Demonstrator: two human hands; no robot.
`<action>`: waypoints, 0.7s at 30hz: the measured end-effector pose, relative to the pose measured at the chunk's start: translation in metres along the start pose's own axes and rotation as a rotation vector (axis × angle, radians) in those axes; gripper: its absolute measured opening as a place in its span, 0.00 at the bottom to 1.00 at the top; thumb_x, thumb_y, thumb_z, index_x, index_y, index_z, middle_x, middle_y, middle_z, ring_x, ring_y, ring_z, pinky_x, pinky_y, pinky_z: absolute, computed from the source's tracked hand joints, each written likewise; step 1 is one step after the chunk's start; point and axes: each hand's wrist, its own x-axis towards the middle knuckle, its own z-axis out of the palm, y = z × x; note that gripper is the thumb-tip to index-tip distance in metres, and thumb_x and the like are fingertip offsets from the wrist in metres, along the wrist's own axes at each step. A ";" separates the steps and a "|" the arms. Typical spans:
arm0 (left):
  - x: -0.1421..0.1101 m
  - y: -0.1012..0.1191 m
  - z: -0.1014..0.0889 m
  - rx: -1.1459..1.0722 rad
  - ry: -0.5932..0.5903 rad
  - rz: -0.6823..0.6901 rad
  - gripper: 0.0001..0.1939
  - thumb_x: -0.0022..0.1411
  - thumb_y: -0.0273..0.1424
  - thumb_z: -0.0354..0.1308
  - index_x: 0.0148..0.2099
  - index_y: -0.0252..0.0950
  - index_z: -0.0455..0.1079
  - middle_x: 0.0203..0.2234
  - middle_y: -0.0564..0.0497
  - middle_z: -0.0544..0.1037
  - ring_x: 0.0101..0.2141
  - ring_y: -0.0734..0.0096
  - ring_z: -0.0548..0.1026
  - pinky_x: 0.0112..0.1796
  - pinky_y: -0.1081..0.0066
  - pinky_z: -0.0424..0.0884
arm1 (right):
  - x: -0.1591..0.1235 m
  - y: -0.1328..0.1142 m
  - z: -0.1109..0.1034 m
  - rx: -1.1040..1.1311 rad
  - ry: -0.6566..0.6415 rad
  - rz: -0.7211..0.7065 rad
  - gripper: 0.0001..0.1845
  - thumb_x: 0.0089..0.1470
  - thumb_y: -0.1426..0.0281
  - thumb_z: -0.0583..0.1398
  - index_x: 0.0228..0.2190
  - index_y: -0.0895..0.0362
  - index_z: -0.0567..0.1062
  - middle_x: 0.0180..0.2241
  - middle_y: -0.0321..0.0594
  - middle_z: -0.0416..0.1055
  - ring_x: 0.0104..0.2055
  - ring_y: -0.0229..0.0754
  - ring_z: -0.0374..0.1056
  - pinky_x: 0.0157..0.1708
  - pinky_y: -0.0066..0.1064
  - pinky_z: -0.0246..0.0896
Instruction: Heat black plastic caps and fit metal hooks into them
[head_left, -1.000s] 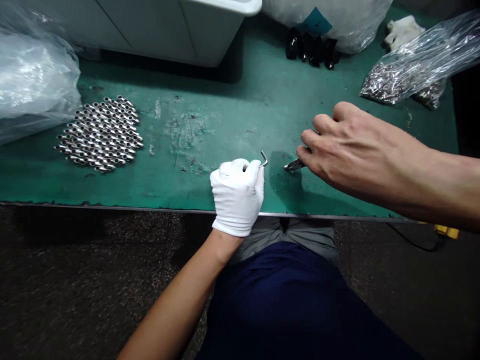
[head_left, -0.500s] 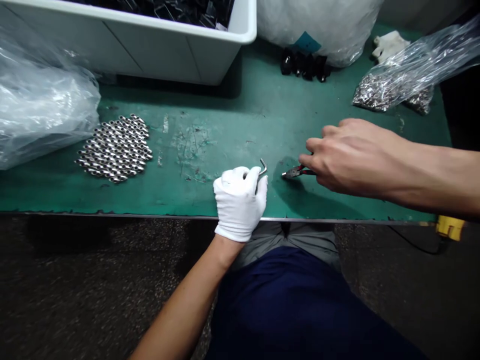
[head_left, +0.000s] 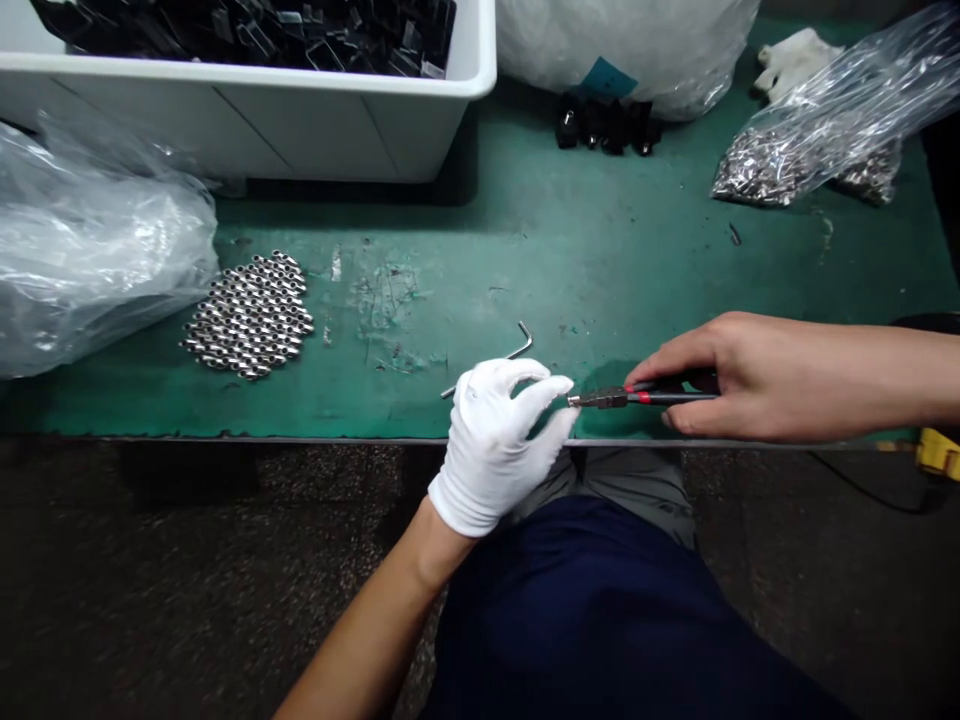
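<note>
My left hand [head_left: 499,435], in a white glove, is at the front edge of the green mat [head_left: 525,250], thumb and forefinger pinched together right at the tip of the pliers; anything between them is too small to see. My bare right hand [head_left: 724,378] grips small red-and-black-handled pliers [head_left: 622,398], jaws pointing left at the gloved fingertips. A bent metal hex key [head_left: 504,352] lies on the mat just behind my left hand, partly hidden by it.
A cluster of several short shiny metal tubes [head_left: 249,315] stands at the left. A white bin of black parts [head_left: 300,95] sits behind, clear plastic bags [head_left: 90,250] at left, a bag of metal parts [head_left: 802,150] and black pieces [head_left: 604,125] at the back right.
My right hand picked up the pliers and drew them toward the front edge. My left hand let go of the hex key, which now lies on the mat, and pinches at the pliers' tip.
</note>
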 end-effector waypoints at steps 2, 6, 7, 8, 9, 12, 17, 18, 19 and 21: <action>0.001 0.001 -0.001 0.003 -0.015 0.026 0.12 0.62 0.31 0.64 0.48 0.41 0.74 0.42 0.47 0.80 0.46 0.63 0.75 0.50 0.60 0.69 | -0.002 0.002 0.002 0.037 -0.055 0.048 0.21 0.61 0.57 0.60 0.55 0.39 0.74 0.21 0.29 0.73 0.15 0.37 0.60 0.13 0.26 0.49; 0.002 0.003 0.000 0.027 -0.052 0.062 0.11 0.62 0.30 0.63 0.47 0.41 0.75 0.41 0.47 0.81 0.44 0.63 0.76 0.49 0.60 0.69 | -0.006 0.001 0.004 0.066 -0.071 0.077 0.23 0.59 0.59 0.61 0.56 0.43 0.74 0.18 0.30 0.71 0.15 0.38 0.60 0.13 0.26 0.48; 0.002 0.004 0.000 0.034 -0.057 0.062 0.10 0.62 0.30 0.63 0.47 0.41 0.75 0.41 0.47 0.81 0.44 0.63 0.76 0.48 0.61 0.69 | -0.007 0.001 0.005 0.069 -0.064 0.070 0.23 0.59 0.61 0.61 0.56 0.43 0.75 0.18 0.30 0.71 0.16 0.38 0.61 0.14 0.26 0.49; 0.002 0.005 0.001 0.040 -0.062 0.059 0.10 0.62 0.30 0.62 0.47 0.41 0.75 0.41 0.47 0.81 0.44 0.63 0.76 0.48 0.61 0.69 | -0.007 0.000 0.006 0.072 -0.058 0.061 0.24 0.59 0.61 0.61 0.56 0.44 0.75 0.19 0.30 0.72 0.16 0.38 0.62 0.15 0.26 0.51; 0.002 0.006 0.001 0.045 -0.066 0.057 0.10 0.62 0.30 0.62 0.46 0.41 0.75 0.41 0.47 0.81 0.44 0.63 0.76 0.48 0.61 0.69 | -0.008 0.001 0.007 0.076 -0.054 0.053 0.24 0.59 0.61 0.61 0.57 0.44 0.75 0.20 0.30 0.73 0.16 0.38 0.63 0.15 0.26 0.52; 0.001 0.009 0.002 0.049 -0.070 0.053 0.09 0.62 0.31 0.62 0.46 0.40 0.75 0.40 0.47 0.81 0.44 0.63 0.75 0.48 0.60 0.69 | -0.010 0.003 0.011 0.097 -0.048 0.036 0.24 0.60 0.61 0.60 0.57 0.45 0.75 0.26 0.32 0.77 0.18 0.38 0.65 0.16 0.27 0.53; 0.002 0.012 0.002 0.050 -0.083 0.056 0.08 0.62 0.31 0.63 0.45 0.39 0.75 0.40 0.47 0.81 0.43 0.63 0.75 0.47 0.60 0.68 | -0.012 0.009 0.016 0.144 -0.030 -0.003 0.23 0.61 0.60 0.59 0.57 0.47 0.75 0.33 0.35 0.79 0.21 0.38 0.67 0.17 0.26 0.53; 0.002 0.013 0.002 0.048 -0.083 0.062 0.08 0.62 0.31 0.63 0.44 0.39 0.75 0.40 0.47 0.81 0.43 0.62 0.75 0.46 0.60 0.68 | -0.012 0.011 0.017 0.153 -0.025 -0.016 0.23 0.61 0.60 0.60 0.57 0.48 0.75 0.34 0.35 0.79 0.21 0.38 0.67 0.17 0.26 0.53; 0.002 0.013 0.002 0.044 -0.083 0.067 0.08 0.62 0.31 0.63 0.44 0.39 0.75 0.40 0.47 0.81 0.42 0.62 0.75 0.46 0.60 0.69 | -0.013 0.012 0.017 0.163 -0.014 -0.034 0.23 0.61 0.60 0.60 0.56 0.49 0.75 0.35 0.36 0.79 0.22 0.37 0.68 0.17 0.25 0.54; 0.002 0.013 0.003 0.035 -0.081 0.072 0.09 0.61 0.30 0.64 0.45 0.38 0.75 0.40 0.47 0.81 0.42 0.62 0.75 0.46 0.60 0.69 | -0.013 0.016 0.020 0.189 0.035 -0.084 0.23 0.60 0.61 0.61 0.55 0.51 0.77 0.37 0.38 0.80 0.23 0.37 0.69 0.18 0.25 0.55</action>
